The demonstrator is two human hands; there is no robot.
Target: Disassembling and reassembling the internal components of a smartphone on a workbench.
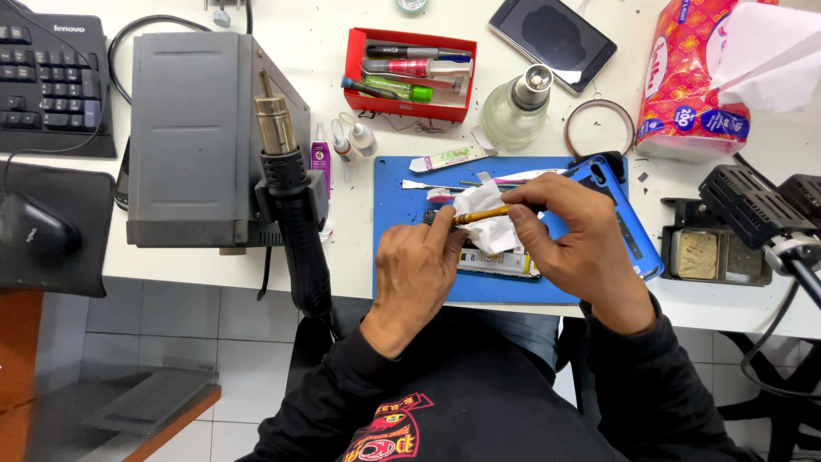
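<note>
Both hands over blue mat (393, 282): left hand (416, 272) pinches white tissue (481, 214); right hand (581, 239) grasps yellow-handled tool (481, 216).

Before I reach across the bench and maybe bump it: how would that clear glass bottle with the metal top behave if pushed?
The glass bottle looks squat and wide-bottomed, so it would probably slide rather than tip. Its metal top may make it slightly top-heavy. Being glass, it is likely fragile and smooth to grip.
</note>
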